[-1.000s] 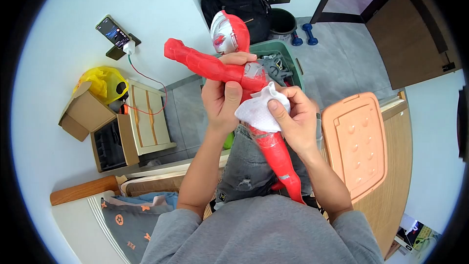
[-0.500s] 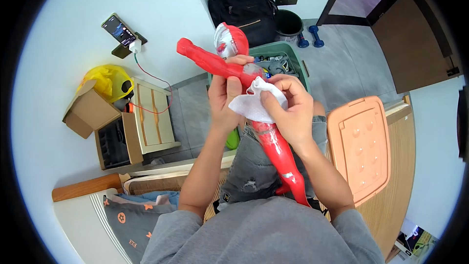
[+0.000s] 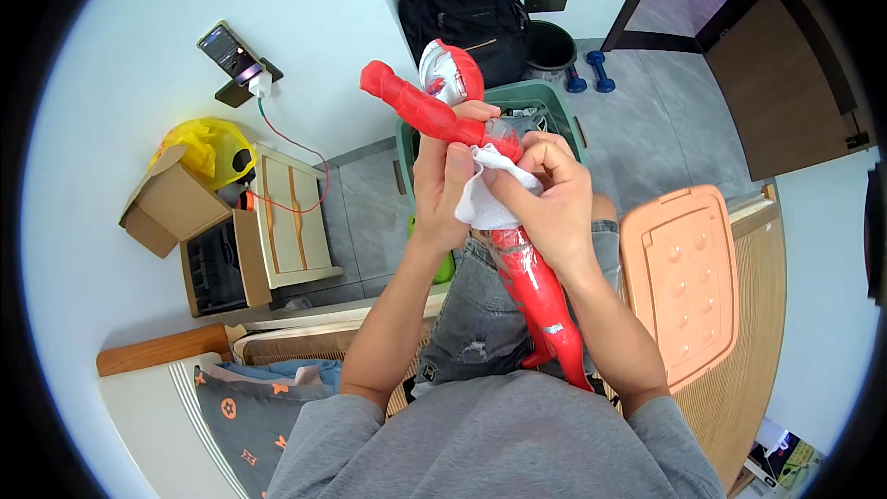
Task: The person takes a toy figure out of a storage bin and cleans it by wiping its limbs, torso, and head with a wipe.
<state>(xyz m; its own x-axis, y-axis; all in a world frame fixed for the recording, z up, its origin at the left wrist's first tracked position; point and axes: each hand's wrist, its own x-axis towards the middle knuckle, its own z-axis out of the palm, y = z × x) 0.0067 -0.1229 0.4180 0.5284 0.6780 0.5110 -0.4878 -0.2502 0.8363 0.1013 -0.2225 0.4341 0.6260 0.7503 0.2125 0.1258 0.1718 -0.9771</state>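
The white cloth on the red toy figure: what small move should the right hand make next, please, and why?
Probably one short, light wipe by the right hand along the red toy figure. Its thumb and fingers pinch the white cloth against the figure's middle, while the left hand holds the upper body, which should steady it.

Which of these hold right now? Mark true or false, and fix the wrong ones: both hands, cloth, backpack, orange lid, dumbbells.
1. The right hand pinches the white cloth against the red figure. True.
2. The left hand is clear of the figure. False: it grips the figure's upper body.
3. The backpack is yellow. False: it is black.
4. The orange lid is to the right of the figure. True.
5. The dumbbells are on the floor. True.
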